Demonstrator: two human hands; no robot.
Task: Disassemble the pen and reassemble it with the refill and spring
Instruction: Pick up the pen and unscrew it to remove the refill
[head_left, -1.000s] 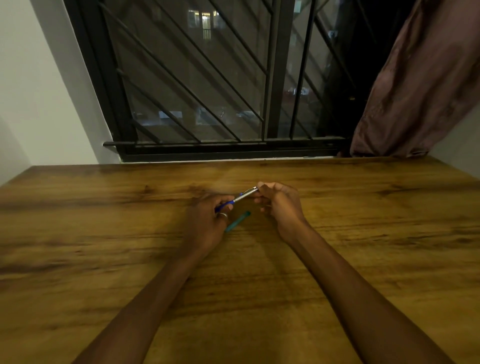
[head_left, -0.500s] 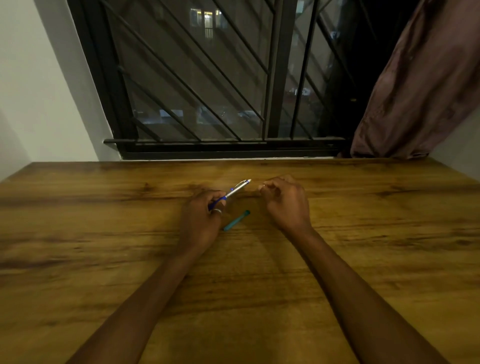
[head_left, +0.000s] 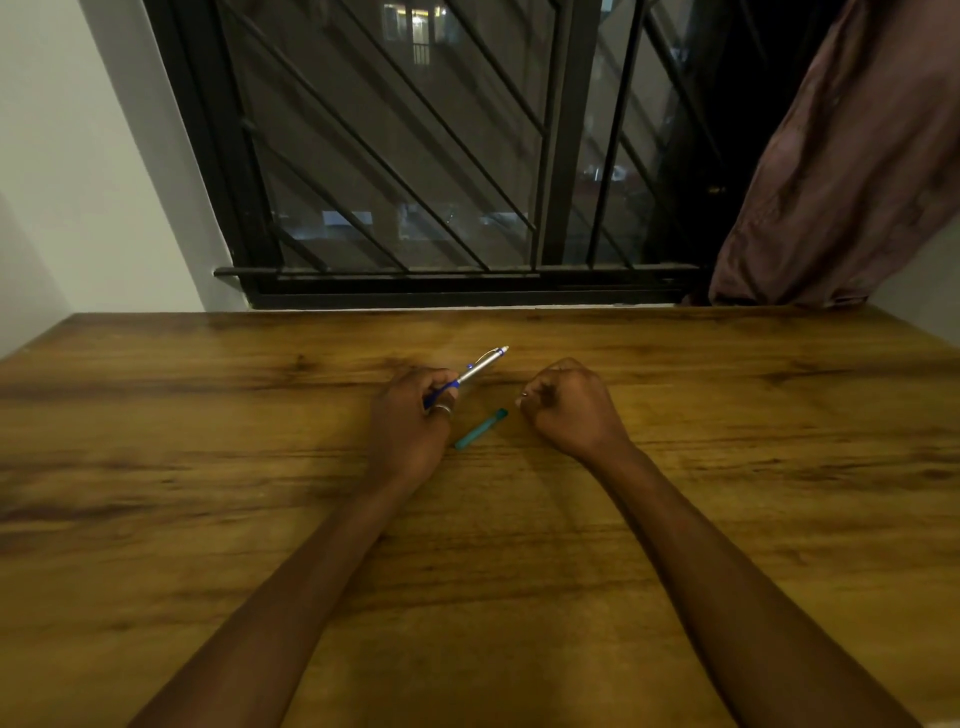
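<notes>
Apart now, the right hand (head_left: 569, 402) has left the pen (head_left: 470, 371) and sits curled shut; whether it holds anything I cannot tell. Left hand (head_left: 413, 415) grips the pen's blue end, silver end tilted toward the table's (head_left: 208, 467) far edge. Between the hands lies a teal piece (head_left: 480, 428).

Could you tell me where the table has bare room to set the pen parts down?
The table is bare left of the left hand and right of the right hand. Between them it's tight: the teal piece lies there.
</notes>
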